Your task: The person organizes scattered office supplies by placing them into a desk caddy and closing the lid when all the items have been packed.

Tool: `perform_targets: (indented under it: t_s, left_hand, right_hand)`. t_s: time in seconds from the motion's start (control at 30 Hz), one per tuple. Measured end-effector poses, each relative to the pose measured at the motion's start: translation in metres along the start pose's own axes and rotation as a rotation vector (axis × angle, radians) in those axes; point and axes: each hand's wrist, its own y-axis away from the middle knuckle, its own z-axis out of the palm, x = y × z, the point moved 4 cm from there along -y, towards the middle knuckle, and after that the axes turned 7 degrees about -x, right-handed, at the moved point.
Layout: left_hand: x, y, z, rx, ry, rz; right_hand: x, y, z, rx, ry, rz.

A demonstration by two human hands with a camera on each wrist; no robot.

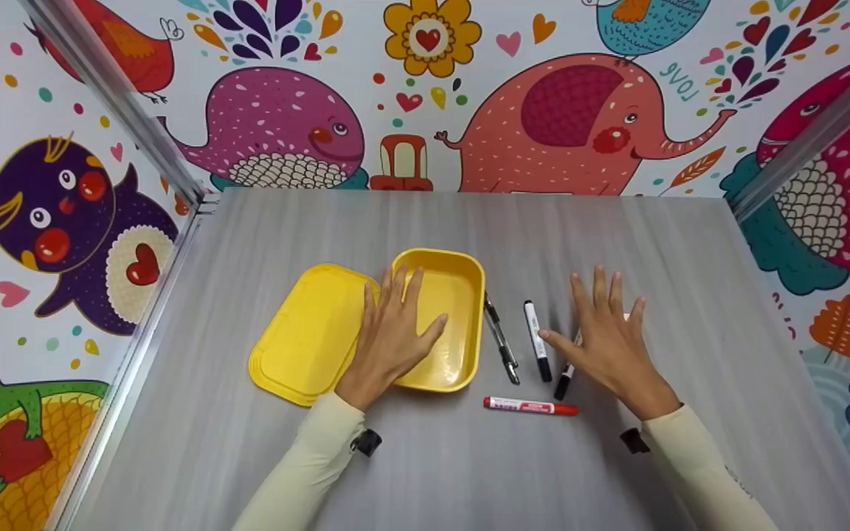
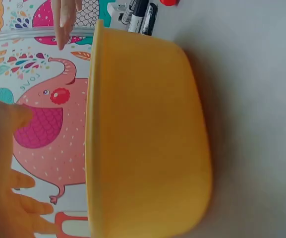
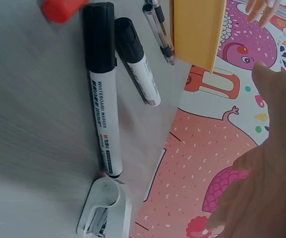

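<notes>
My left hand (image 1: 389, 335) hovers with spread fingers over the left side of a yellow plastic box (image 1: 456, 317), holding nothing. The box stands uncovered, and its yellow lid (image 1: 311, 332) lies flat to its left, partly behind that hand. On the right, my right hand (image 1: 612, 346) is spread in the air above a whiteboard marker (image 3: 104, 114) with a black cap, which it partly hides in the head view. Another black-capped marker (image 1: 537, 339) lies beside its thumb. Slim black pens (image 1: 500, 335) lie along the box's right side. Nearer me is a red marker (image 1: 530, 406).
A small white plastic object (image 3: 118, 203) with a metal part lies at the whiteboard marker's end, mostly covered by my right hand in the head view. Cartoon-printed panels (image 1: 410, 96) rise behind the grey table (image 1: 425, 472) and at both sides, with metal posts (image 1: 122, 110) at the corners.
</notes>
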Motion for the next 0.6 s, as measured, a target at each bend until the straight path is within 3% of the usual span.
perform_targets:
  t_s: [0.3,0.4,0.6]
  left_hand:
    - [-0.022,0.018,0.000,0.207,0.143,0.064]
    - [-0.029,0.023,0.002,0.215,0.215,0.048]
    - [-0.041,0.030,0.007,0.169,0.349,-0.029]
  right_hand:
    - [-0.002,0.009,0.003,0.013,-0.034,-0.017]
    - [-0.003,0.012,0.004,0.045,-0.045,-0.051]
    - [-0.006,0.020,0.008,0.205,-0.062,-0.203]
